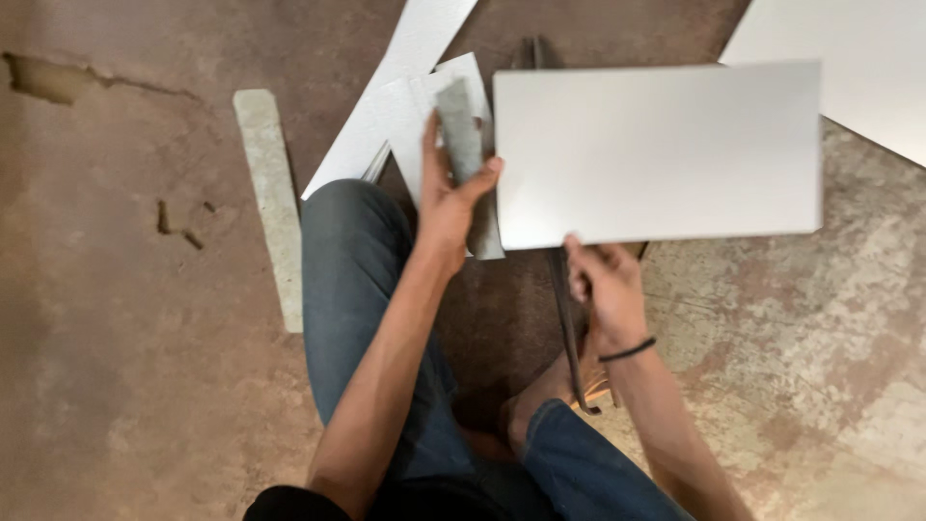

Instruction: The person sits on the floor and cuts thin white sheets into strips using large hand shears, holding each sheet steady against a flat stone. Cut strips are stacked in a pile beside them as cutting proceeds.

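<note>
I hold a big flat grey rectangle of sheet material (666, 154) in the upper right middle of the picture. My right hand (606, 285) is just under its bottom edge, a bit left of the middle of the sheet. My fingers there are curled shut and pinch the bottom edge. The sheet lies nearly flat in front of me, tilted just a little. My right arm comes up from the bottom right of the picture, and it has a thin black band (627, 350) round the wrist.

My left hand (451, 198) is in the middle of the picture, right beside the left edge of the big sheet. It holds a small narrow grey strip (461, 135) that stands up from my hand. My thumb is on the right side of the strip and my fingers are stretched up on the left side, so the hand is closed on the strip but not in a fist. My left arm goes straight up from the bottom middle of the picture, over my knee in blue jeans (352, 280).

Behind my left hand, more white offcut pieces (405, 87) lie on the brown floor (125, 338). A long pale strip (273, 203) lies on the floor to the left of my knee. A dark thin metal bar (567, 328) runs down under the big sheet, between my two hands.
</note>
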`<state>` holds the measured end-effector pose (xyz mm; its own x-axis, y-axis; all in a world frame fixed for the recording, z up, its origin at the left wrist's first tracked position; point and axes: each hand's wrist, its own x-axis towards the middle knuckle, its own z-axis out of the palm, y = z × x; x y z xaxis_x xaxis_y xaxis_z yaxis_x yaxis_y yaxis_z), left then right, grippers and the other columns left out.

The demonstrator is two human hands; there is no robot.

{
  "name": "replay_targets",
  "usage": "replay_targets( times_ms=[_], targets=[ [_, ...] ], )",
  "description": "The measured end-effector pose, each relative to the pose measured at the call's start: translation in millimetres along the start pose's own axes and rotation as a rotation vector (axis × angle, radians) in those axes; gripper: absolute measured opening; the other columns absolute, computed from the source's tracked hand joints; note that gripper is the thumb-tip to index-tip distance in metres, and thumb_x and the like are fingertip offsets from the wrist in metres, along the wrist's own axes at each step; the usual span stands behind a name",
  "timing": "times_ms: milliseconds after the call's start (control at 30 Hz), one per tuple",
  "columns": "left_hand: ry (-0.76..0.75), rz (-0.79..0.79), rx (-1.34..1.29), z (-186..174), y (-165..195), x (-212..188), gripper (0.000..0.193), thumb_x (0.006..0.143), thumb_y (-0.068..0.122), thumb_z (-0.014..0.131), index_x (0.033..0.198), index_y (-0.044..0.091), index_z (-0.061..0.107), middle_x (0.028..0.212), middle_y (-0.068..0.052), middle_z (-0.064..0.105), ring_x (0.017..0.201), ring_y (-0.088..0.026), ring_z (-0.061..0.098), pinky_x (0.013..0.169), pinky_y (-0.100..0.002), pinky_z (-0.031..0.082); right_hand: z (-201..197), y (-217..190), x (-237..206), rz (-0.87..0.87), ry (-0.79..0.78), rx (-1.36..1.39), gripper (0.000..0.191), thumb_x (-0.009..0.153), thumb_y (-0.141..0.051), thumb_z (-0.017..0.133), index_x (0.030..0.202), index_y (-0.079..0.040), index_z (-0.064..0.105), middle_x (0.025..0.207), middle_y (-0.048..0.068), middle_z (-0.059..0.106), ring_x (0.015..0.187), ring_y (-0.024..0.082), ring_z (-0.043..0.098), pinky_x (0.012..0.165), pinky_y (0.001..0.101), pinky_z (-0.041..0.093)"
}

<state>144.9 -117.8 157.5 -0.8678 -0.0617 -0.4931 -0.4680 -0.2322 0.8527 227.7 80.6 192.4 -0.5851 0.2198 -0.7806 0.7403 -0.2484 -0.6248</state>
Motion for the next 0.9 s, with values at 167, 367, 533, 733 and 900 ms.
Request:
replay_targets(
  times_ms=[167, 367, 533, 733, 900],
  targets=[
    [-0.081, 0.195, 0.213, 10.8, -18.8, -5.5, 0.105, 0.087, 0.017, 0.081, 0.167, 0.010, 0.013, 0.171, -0.019, 0.028, 0.156, -0.033, 0.032, 0.125, -0.046, 0.034, 13.8, 14.6, -18.3, -0.042, -0.056, -0.094, 0.021, 0.093, -0.026, 0.075, 0.087, -0.008, 0.066, 0.065, -0.004, 0.054, 0.054, 0.006, 0.047, 0.046, 0.0235, 0.035],
    [-0.076, 0.061, 0.267, 17.8, -30.7, -3.9, 0.092, 0.099, 0.026, 0.069, 0.166, 0.014, 0.008, 0.174, -0.015, 0.015, 0.159, -0.030, 0.019, 0.124, -0.043, 0.031, 10.8, 21.5, -15.1, -0.033, -0.082, -0.108, 0.025, 0.092, -0.025, 0.077, 0.079, -0.007, 0.066, 0.061, -0.003, 0.053, 0.050, 0.007, 0.048, 0.044, 0.0247, 0.035],
    [-0.061, 0.123, 0.352, 19.5, -26.2, -8.6, 0.083, 0.102, 0.019, 0.060, 0.168, 0.017, 0.010, 0.174, -0.015, 0.018, 0.161, -0.031, 0.017, 0.128, -0.043, 0.023, 9.8, 22.0, -12.2, -0.011, -0.072, -0.143, 0.028, 0.093, -0.025, 0.077, 0.077, -0.006, 0.064, 0.060, -0.004, 0.055, 0.049, 0.007, 0.049, 0.042, 0.0240, 0.036],
    [-0.011, 0.431, 0.478, 22.3, -21.8, 12.5, 0.075, 0.110, 0.017, 0.057, 0.168, 0.023, 0.010, 0.173, -0.018, 0.025, 0.160, -0.037, 0.028, 0.128, -0.049, 0.031, -6.5, 28.3, -40.3, -0.573, 0.220, -0.669, 0.036, 0.090, -0.031, 0.077, 0.109, -0.002, 0.070, 0.093, 0.013, 0.064, 0.074, 0.021, 0.063, 0.063, 0.0348, 0.050],
    [0.076, 0.725, 0.365, 21.7, -16.6, 100.9, 0.069, 0.119, 0.023, 0.056, 0.168, 0.026, 0.009, 0.175, -0.017, 0.025, 0.161, -0.038, 0.033, 0.132, -0.049, 0.038, -22.2, 65.4, -55.9, -0.818, 0.237, -1.061, 0.062, 0.079, -0.032, 0.083, 0.127, 0.001, 0.064, 0.135, 0.029, 0.051, 0.110, 0.046, 0.059, 0.083, 0.0514, 0.054]
  ],
)
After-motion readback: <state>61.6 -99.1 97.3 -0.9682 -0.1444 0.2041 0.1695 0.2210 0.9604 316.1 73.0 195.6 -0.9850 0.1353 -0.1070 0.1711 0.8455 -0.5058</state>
